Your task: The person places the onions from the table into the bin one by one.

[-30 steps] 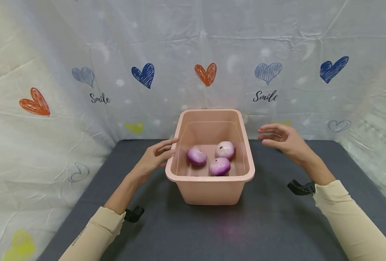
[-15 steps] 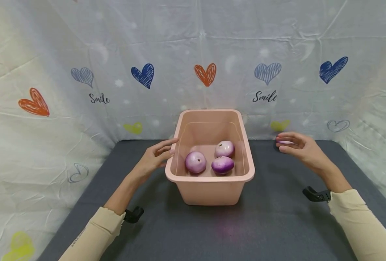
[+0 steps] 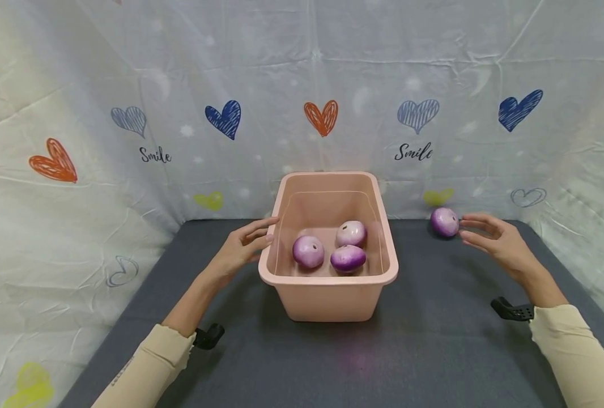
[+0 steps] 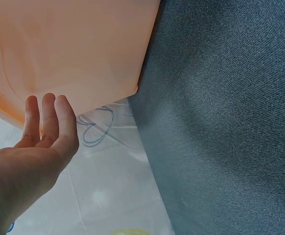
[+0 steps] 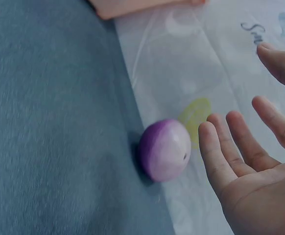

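Observation:
A pink plastic bin (image 3: 327, 300) stands mid-table with purple-and-white onions inside; I see a left one (image 3: 308, 251), a back one (image 3: 352, 233) and a front one (image 3: 348, 259). My left hand (image 3: 238, 249) rests at the bin's left rim, its relaxed fingers (image 4: 49, 117) along the outer wall. Right of the bin, at the back edge of the table, sits another onion (image 3: 444, 222) with a small dark hole showing. Just to its right is my right hand (image 3: 501, 241), palm facing it, fingers (image 5: 248, 142) loosely spread and holding nothing.
A dark grey cloth covers the table (image 3: 327, 362). White sheeting (image 3: 281, 68) printed with hearts and "Smile" hangs behind and on both sides, close to the bin's far end.
My right hand has moved rightward, uncovering the onion at the back that it hid before. Onions inside the bin have rolled slightly. My left hand has stayed at the rim.

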A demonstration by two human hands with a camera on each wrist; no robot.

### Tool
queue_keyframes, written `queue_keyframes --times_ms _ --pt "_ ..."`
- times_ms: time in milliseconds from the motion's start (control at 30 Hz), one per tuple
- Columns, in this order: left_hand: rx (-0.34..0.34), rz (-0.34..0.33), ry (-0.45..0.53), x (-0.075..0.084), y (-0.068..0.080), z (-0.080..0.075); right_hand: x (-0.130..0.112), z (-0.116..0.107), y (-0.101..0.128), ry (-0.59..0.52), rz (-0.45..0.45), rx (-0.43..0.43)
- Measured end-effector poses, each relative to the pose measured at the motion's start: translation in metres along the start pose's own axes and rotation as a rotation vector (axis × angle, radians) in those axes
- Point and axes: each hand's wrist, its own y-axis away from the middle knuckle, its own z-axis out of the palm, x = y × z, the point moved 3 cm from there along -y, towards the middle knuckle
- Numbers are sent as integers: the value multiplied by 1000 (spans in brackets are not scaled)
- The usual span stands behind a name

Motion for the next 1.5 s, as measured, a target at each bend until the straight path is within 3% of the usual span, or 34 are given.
queue_keyframes --times_ms 167,433,900,1233,1500 --pt "-1 3 -4 -1 1 0 7 -8 4 -39 2 12" --pt "1 7 -3 -1 0 0 14 -17 7 -12 48 55" --pt "2 4 -11 -2 0 0 32 -23 1 310 114 122" --pt "-7 14 -7 -1 2 1 43 -17 -14 373 154 111" --pt "-8 13 -14 0 2 0 54 -12 -27 371 157 155"
